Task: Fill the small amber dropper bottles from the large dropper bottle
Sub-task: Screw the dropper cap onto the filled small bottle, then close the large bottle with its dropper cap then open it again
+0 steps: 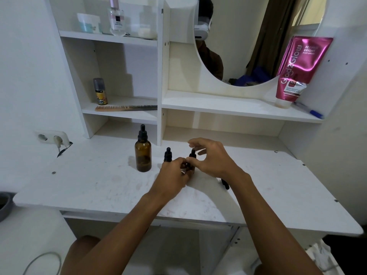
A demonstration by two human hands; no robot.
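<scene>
Hands meeting over small bottles, mid-desk (99, 185).
Left hand (172, 176) curled round a dark bottle (187, 166), mostly hidden; right hand (213, 158) fingers fanned, grip unclear. Cap (168, 153) behind knuckles, second cap (192, 154) behind thumb, bodies covered. Large bottle (143, 155) upright, just left. Dropper (225, 184) half under right wrist.

Large dropper bottle (143, 155): amber glass, black cap. Desk (99, 187) white w/ faint stains. Serum tube (296, 70) magenta, comb (125, 107) tan/black.
</scene>
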